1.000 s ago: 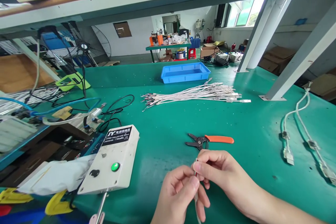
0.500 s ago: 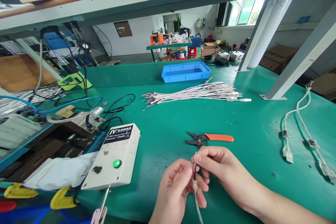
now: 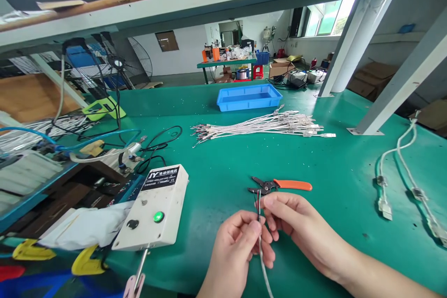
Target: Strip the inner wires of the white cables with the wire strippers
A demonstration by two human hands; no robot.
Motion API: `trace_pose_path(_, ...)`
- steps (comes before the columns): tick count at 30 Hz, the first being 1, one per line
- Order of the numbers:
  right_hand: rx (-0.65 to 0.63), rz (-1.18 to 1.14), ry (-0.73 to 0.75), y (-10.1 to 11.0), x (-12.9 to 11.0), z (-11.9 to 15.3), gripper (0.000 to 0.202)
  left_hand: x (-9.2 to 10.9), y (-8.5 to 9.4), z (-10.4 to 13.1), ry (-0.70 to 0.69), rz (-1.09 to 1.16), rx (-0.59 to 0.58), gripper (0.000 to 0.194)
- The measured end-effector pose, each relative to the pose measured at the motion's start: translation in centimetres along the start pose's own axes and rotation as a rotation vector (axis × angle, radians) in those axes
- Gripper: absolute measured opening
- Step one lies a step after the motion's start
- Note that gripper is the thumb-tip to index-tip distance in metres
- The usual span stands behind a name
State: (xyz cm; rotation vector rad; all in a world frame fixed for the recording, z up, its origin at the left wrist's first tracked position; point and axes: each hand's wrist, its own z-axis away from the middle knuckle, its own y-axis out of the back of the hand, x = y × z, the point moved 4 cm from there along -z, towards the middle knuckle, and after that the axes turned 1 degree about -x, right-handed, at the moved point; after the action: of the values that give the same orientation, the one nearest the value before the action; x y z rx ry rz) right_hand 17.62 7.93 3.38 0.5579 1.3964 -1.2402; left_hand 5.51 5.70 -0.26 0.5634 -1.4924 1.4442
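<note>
My left hand [image 3: 239, 247] pinches a white cable [image 3: 264, 267] close to its stripped end. Thin wires [image 3: 259, 202], among them red, black and white ones, stick up above its thumb and fan slightly apart. My right hand [image 3: 295, 223] has thumb and forefinger pressed together right beside these wires. Whether a wire lies between those fingertips is hidden. Just beyond the hands lie wire strippers [image 3: 291, 185] with an orange handle and dark jaws; my right hand covers part of them.
Farther back lies a bundle of white USB cables [image 3: 258, 125], with a blue tray [image 3: 249, 104] behind it. A white control box [image 3: 153, 209] with a lit green button stands left. Two cables [image 3: 384, 181] lie right, near a metal post [image 3: 394, 74]. A shelf beam [image 3: 195, 2] crosses above.
The right fingertips have shifted from the wires' tips to beside them. The wires now show separately above my left thumb, which sits lower relative to the stripped end. The view has shifted slightly.
</note>
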Motion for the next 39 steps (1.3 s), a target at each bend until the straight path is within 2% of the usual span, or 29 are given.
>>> trace_pose_path(4, -0.003, 0.02, -0.021, -0.01, 0.13, 0.1, 0.034, 0.14, -0.19, -0.07, 0.009, 0.015, -0.006, 0.031)
trace_pose_path(12, 0.046, 0.069, -0.04, 0.1, 0.15, -0.28, 0.037, -0.28, 0.18, 0.05, 0.005, -0.017, -0.009, 0.032)
trace_pose_path(19, -0.007, 0.082, 0.016, -0.06, 0.15, -0.14, 0.037, -0.1, 0.16, -0.08, 0.011, 0.042, -0.001, 0.03)
trace_pose_path(25, 0.004, 0.02, -0.021, 0.11, 0.27, -0.23, 0.033, 0.06, 0.05, -0.1, 0.038, 0.214, -0.136, 0.027)
trace_pose_path(31, 0.07, 0.139, 0.072, 0.27, 0.19, -0.16, 0.034, -0.22, 0.28, -0.01, 0.029, 0.195, -0.087, 0.023)
trace_pose_path(35, 0.031, 0.072, 0.028, -0.03, 0.38, -0.1, 0.035, -0.25, 0.01, -0.03, 0.025, 0.226, -0.111, 0.023)
trace_pose_path(39, -0.022, -0.1, -0.045, -0.33, 0.47, 0.05, 0.032, -0.02, -0.09, -0.02, 0.042, 0.28, -0.158, 0.025)
